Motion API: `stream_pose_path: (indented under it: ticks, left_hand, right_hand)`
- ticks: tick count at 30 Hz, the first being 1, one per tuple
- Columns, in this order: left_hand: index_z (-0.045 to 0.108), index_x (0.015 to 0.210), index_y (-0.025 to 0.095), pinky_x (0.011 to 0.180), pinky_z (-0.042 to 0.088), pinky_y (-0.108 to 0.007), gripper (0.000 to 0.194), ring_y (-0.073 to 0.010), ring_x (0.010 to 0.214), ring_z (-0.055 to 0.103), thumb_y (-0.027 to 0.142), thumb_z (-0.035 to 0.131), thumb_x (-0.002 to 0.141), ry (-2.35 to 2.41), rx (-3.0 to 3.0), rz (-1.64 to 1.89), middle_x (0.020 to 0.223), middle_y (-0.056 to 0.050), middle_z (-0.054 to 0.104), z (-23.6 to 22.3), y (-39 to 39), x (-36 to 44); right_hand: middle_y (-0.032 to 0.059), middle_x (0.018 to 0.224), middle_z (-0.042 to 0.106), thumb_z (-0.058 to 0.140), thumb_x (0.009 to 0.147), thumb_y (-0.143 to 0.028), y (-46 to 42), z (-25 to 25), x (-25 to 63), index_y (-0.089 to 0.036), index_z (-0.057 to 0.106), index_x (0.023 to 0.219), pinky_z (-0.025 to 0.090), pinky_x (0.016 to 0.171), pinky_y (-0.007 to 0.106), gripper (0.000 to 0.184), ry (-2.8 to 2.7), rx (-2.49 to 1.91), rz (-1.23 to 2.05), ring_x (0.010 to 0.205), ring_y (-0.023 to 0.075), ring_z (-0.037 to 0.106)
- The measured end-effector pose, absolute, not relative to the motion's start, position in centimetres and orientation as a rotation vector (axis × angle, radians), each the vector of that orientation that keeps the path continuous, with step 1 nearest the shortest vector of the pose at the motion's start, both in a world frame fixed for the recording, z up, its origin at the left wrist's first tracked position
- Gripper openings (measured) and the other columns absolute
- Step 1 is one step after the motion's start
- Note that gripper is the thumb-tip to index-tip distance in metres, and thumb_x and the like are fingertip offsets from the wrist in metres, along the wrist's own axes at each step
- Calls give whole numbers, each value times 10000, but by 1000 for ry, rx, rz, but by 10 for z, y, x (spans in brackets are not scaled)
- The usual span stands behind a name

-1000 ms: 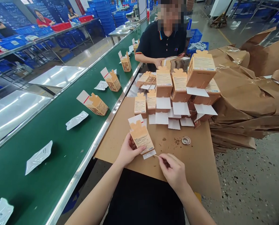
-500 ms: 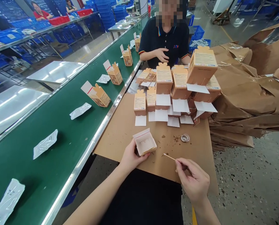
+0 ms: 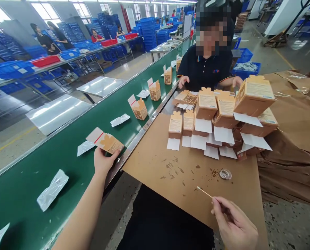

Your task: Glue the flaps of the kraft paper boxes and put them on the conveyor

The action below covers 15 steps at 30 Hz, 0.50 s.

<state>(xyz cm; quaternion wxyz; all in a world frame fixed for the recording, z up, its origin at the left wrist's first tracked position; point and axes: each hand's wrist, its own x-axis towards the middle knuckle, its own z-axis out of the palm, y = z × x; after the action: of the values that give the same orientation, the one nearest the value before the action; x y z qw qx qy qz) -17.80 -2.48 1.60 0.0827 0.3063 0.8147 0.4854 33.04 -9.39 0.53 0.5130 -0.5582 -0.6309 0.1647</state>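
Moved out from the table since the earlier frame, the left hand (image 3: 105,162) grips a kraft carton (image 3: 111,143) by its edge, over the green conveyor belt (image 3: 40,166). The right hand (image 3: 234,224) pinches a thin wooden stick (image 3: 204,191) above a brown cardboard sheet (image 3: 155,163).

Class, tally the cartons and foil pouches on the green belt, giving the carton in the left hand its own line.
Standing cartons: 4
Foil pouches: 6
Carton in left hand: 1
Total: 11
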Motion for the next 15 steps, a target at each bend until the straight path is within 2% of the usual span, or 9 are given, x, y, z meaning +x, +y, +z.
stream_pose_path:
  ticks: [7,9,13,15]
  left_hand:
    - [676,1196,254,1199,677,-649,637,-437,1287,843,343,1007,659,2416,849,1373,1299,-167,852,19,7,-192]
    - [675,1253,259,1243,649,-654,716,-451,1365,817,380,1045,652,2403,882,1345,1353,-174,839,20,8,-192]
    - [590,1511,232,1392,518,-660,1086,-476,1594,666,477,1087,577,2458,921,1475,1557,-214,719,7,-10,-192]
    - [566,1533,216,1371,530,-645,1060,-457,1562,668,546,1027,638,2508,976,1726,1600,-227,639,-3,-22,-186]
  right_hand:
    - [14,741,815,885,1102,-483,-76,4,331,-247,903,912,638,595,263,304,-1493,-1357,356,530,162,737]
    - [16,742,818,883,1104,-504,-75,4,334,-245,906,927,652,605,257,314,-1492,-1382,375,532,165,746]
    - [43,766,840,885,1093,-597,-84,5,356,-233,913,948,675,613,266,393,-1396,-1534,337,567,190,782]
    - [57,771,855,923,1059,-603,-93,5,374,-227,927,963,675,567,292,388,-1363,-1593,357,569,222,802]
